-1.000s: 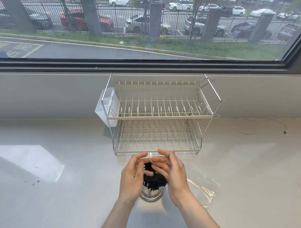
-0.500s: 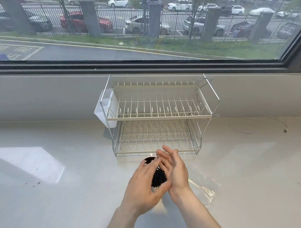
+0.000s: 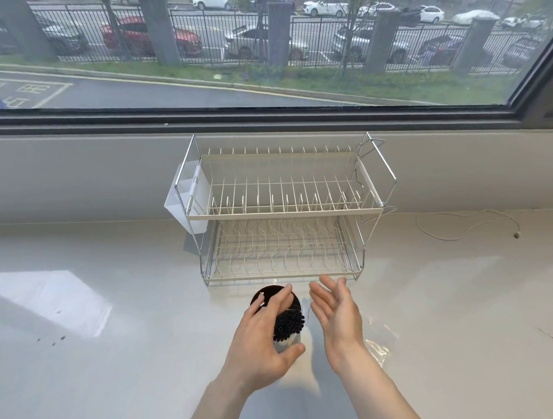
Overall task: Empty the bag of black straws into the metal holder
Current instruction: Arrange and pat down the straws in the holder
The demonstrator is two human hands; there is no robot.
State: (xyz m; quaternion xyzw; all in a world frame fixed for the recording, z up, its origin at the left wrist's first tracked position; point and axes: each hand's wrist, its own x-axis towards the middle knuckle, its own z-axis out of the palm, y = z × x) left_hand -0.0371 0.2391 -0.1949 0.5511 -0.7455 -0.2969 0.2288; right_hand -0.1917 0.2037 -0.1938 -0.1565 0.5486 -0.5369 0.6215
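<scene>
The left hand point(image 3: 263, 341) is wrapped around the metal holder point(image 3: 289, 342), which stands on the table point(image 3: 117, 356) just in front of the wire dish rack point(image 3: 281, 209). The black straws point(image 3: 288, 326) stick up out of the holder in a tight bunch. Just right of the holder, the right hand point(image 3: 337, 313) is spread flat and holds nothing, and the clear bag point(image 3: 378, 340) lies on the table beside it.
</scene>
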